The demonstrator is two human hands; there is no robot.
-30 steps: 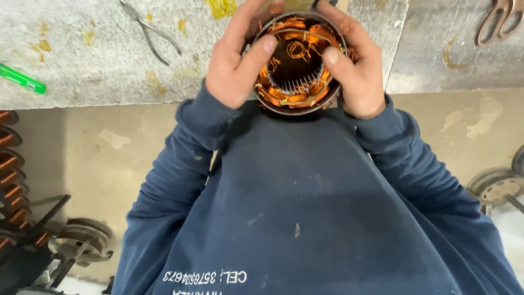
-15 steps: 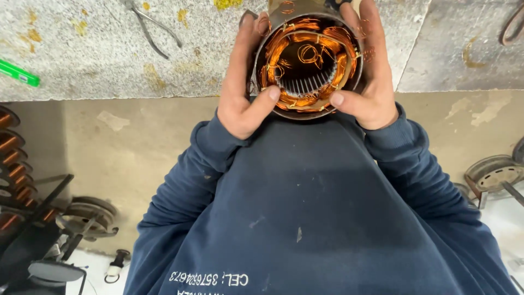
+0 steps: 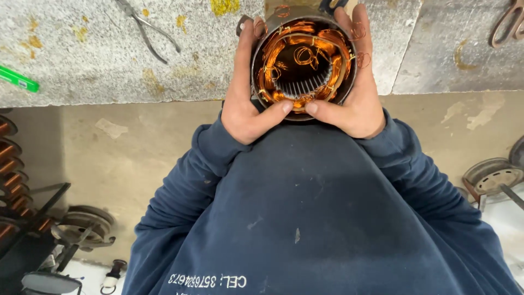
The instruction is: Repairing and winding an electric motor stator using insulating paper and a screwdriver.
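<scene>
A round motor stator [image 3: 303, 64] with copper wire windings and a slotted steel core sits at the front edge of a grey stone bench [image 3: 98, 60]. My left hand [image 3: 246, 98] wraps its left side, thumb pressed on the near rim. On the right side my right hand [image 3: 355, 93] grips it, fingers running up the housing and thumb meeting the left thumb at the near rim. Loose loops of copper wire curl over the top edge near my right fingers.
Metal pliers [image 3: 144, 27] lie on the bench to the left, a green marker [image 3: 19, 79] at the far left, another tool [image 3: 505, 24] at the top right. Copper coils [image 3: 11, 169] and round metal motor parts [image 3: 87, 224] [image 3: 494, 177] stand on the floor.
The stator and both hands sit slightly further from me on the bench edge. My thumbs have come together on the near rim; the grip on the sides stays the same.
</scene>
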